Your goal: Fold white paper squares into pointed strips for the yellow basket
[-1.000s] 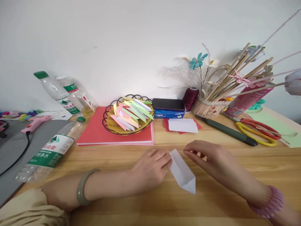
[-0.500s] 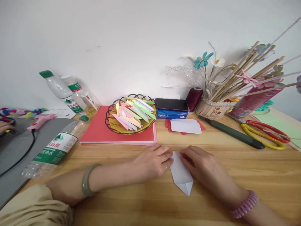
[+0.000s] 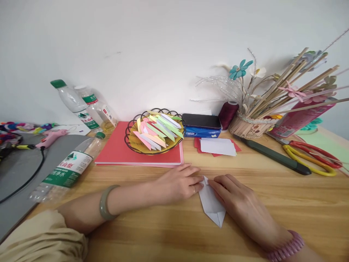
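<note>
A folded white paper [image 3: 212, 203] lies flat on the wooden table, with a pointed fold at its near end. At its far end another corner is turned in to a point. My left hand [image 3: 180, 183] holds the paper's left edge between thumb and finger, its other fingers stretched forward over the table. Along the upper right edge, my right hand [image 3: 240, 198] has its fingers bent and pressed onto the paper near the folded far tip. The fingertips cover part of that edge. Beyond the paper lies a small stack of white and red paper slips [image 3: 218, 146].
A yellow basket [image 3: 128, 136] of folded coloured paper strips stands on red sheets [image 3: 109, 153]. Left are plastic bottles [image 3: 68, 169] and a pink glue gun [image 3: 53, 138]. Right are a green-handled cutter [image 3: 278, 157], scissors [image 3: 313, 160] and a stick-covered pot [image 3: 245, 125]. A phone [image 3: 201, 121] lies behind.
The far right corner of the paper is now turned in, and my right fingers have come down nearer its tip. The view has shifted slightly; another person's hand at the far left has left view.
</note>
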Demonstrator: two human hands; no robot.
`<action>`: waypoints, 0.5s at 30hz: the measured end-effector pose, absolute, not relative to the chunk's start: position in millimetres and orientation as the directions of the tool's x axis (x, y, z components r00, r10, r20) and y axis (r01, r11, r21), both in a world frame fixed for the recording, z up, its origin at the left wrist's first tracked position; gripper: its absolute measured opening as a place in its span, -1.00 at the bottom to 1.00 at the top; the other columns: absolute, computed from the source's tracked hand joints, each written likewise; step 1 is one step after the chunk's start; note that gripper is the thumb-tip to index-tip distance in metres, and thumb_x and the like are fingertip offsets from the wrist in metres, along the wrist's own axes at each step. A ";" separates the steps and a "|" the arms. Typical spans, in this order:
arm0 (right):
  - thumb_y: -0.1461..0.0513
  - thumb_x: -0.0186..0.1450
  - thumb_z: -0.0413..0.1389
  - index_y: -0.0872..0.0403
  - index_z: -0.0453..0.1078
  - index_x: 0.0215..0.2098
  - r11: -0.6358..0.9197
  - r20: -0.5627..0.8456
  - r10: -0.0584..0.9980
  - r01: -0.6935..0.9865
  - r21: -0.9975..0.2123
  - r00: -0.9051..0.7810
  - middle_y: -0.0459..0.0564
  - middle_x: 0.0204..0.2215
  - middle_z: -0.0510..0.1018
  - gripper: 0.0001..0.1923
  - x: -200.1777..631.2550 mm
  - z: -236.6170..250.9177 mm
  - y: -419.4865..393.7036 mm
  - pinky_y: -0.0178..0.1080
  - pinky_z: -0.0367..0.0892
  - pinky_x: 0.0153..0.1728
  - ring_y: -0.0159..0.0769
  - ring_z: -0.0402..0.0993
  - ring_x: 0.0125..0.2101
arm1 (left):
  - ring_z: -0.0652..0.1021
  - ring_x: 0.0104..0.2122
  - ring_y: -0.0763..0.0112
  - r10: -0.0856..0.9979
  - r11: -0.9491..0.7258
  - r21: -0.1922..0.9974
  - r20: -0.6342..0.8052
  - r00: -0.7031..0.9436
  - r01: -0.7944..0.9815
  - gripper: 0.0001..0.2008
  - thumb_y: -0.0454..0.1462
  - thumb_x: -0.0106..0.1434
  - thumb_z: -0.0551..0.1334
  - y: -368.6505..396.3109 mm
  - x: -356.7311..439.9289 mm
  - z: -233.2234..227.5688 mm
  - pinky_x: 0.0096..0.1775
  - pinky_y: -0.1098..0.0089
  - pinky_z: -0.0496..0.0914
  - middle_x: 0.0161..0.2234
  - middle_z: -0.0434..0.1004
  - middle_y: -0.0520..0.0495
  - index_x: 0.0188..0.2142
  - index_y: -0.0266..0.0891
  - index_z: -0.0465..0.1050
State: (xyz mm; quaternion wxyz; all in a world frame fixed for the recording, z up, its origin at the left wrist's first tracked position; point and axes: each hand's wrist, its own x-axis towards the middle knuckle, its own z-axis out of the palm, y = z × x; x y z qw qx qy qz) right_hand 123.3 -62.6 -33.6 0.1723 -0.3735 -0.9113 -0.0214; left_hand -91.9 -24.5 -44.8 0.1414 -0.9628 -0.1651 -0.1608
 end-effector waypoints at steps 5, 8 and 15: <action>0.42 0.28 -0.19 0.17 0.35 -0.19 0.723 0.326 0.669 0.686 -0.077 -0.668 0.10 -0.38 0.42 -0.69 123.2 -33.5 -63.6 -0.19 0.40 -0.43 -0.21 0.37 -0.37 | 0.39 -0.05 0.24 0.265 -0.913 -0.196 0.384 0.884 0.359 -0.76 -0.35 0.36 0.01 -24.9 -92.5 -45.2 -0.08 0.22 0.31 -0.09 0.50 -0.01 -0.17 -0.24 0.46; 0.42 0.28 -0.20 0.16 0.35 -0.20 0.719 0.339 0.668 0.693 -0.062 -0.663 0.09 -0.38 0.42 -0.69 122.4 -34.2 -64.2 -0.18 0.41 -0.43 -0.21 0.37 -0.37 | 0.39 -0.05 0.22 0.259 -0.914 -0.195 0.395 0.881 0.356 -0.77 -0.35 0.35 0.03 -25.6 -92.4 -45.1 -0.08 0.22 0.32 -0.11 0.51 -0.02 -0.17 -0.26 0.46; 0.43 0.27 -0.23 0.17 0.35 -0.22 0.709 0.342 0.665 0.705 -0.010 -0.664 0.12 -0.37 0.43 -0.67 120.9 -34.0 -65.3 -0.18 0.41 -0.45 -0.19 0.38 -0.37 | 0.35 0.02 0.29 0.286 -0.921 -0.112 0.459 0.841 0.373 -0.74 -0.33 0.38 -0.01 -24.4 -89.4 -47.3 0.04 0.18 0.25 -0.11 0.51 0.01 -0.20 -0.29 0.46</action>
